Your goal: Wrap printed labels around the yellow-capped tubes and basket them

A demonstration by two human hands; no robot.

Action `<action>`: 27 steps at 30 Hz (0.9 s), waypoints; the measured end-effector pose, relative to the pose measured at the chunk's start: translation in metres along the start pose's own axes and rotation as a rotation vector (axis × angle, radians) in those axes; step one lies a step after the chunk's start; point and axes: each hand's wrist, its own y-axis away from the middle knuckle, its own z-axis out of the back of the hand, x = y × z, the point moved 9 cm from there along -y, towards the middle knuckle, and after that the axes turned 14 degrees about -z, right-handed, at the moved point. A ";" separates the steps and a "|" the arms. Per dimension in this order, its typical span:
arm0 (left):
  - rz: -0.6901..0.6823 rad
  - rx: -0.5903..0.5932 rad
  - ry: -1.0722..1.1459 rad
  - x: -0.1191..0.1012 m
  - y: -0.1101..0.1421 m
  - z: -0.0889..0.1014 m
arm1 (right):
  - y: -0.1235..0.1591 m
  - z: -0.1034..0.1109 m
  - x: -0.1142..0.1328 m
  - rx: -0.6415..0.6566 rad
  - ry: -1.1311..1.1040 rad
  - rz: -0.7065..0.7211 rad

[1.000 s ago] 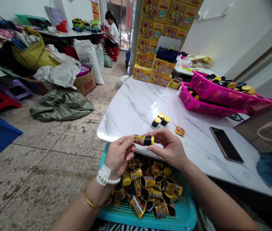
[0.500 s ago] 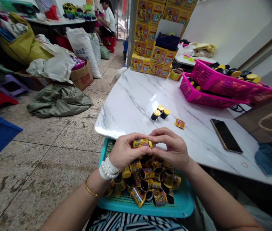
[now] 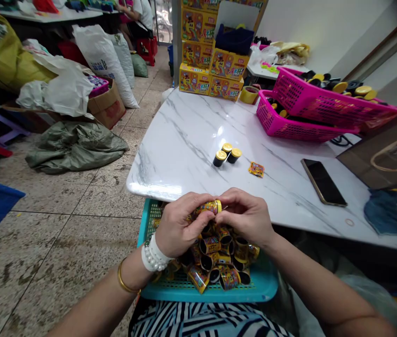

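Observation:
My left hand (image 3: 180, 224) is closed around a small cup (image 3: 205, 208) with a printed yellow wrap and a yellow lid end facing right. At that end the fingertips of my right hand (image 3: 246, 216) are pinched together. A thin sliver shows by them, too small to name. Below both hands, a turquoise basket (image 3: 215, 296) holds many black cups in printed wraps (image 3: 229, 278), lying at all angles. On the table beyond, three black cups with yellow lids (image 3: 220, 158) stand upright beside a small printed packet (image 3: 256, 169).
The white marbled table (image 3: 184, 140) carries a phone (image 3: 323, 182), two pink baskets of cups (image 3: 299, 126), a tape roll (image 3: 249, 95) and stacked yellow boxes (image 3: 198, 79). Sacks (image 3: 103, 65) and a grey-green cloth (image 3: 75, 145) lie on the floor. A person (image 3: 138, 18) sits farther back.
My right fingers have changed from resting around the lid end to a tight pinch beside it. My left hand still holds the cup. The whole view has shifted slightly.

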 end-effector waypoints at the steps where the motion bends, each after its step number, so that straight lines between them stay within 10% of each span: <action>1: -0.025 0.027 -0.015 -0.001 -0.001 -0.002 | -0.001 -0.004 -0.009 0.035 -0.052 -0.106; 5: 0.081 0.026 0.076 0.017 0.002 -0.001 | 0.002 -0.013 -0.028 0.119 -0.182 -0.328; 18: 0.507 0.014 0.645 0.046 0.036 -0.026 | 0.018 -0.028 -0.022 0.386 -0.304 -0.275; 27: 0.609 -0.039 0.871 0.055 0.056 -0.043 | 0.026 -0.025 0.004 0.181 0.040 0.094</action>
